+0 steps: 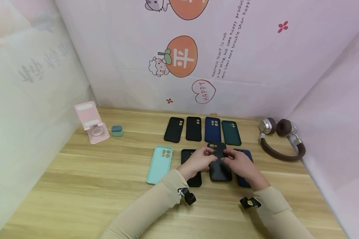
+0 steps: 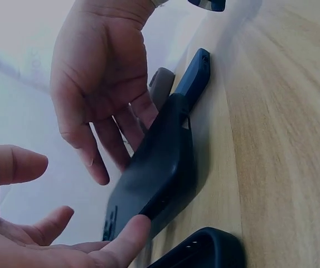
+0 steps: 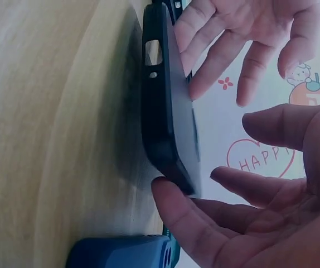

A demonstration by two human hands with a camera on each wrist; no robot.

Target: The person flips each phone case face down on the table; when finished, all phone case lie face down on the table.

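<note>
A black phone case (image 1: 220, 172) lies back side up between my two hands, in the front row of cases. My left hand (image 1: 198, 161) has its fingers at the case's left edge; in the left wrist view a fingertip touches the rim of the case (image 2: 154, 173). At the opposite edge is my right hand (image 1: 241, 163), loosely spread, with a fingertip against the corner in the right wrist view. Both thumbs are off the case. Another black case (image 1: 194, 180) sits partly under my left hand, and a dark blue case (image 1: 243, 182) is partly hidden by my right.
A mint case (image 1: 155, 169) lies at the left of the front row. Behind stand two black cases (image 1: 174, 130), a blue case (image 1: 212, 132) and a dark green case (image 1: 231, 133). Brown headphones (image 1: 282, 156) are right; a pink stand (image 1: 91, 116) and blue charger (image 1: 117, 131) are left.
</note>
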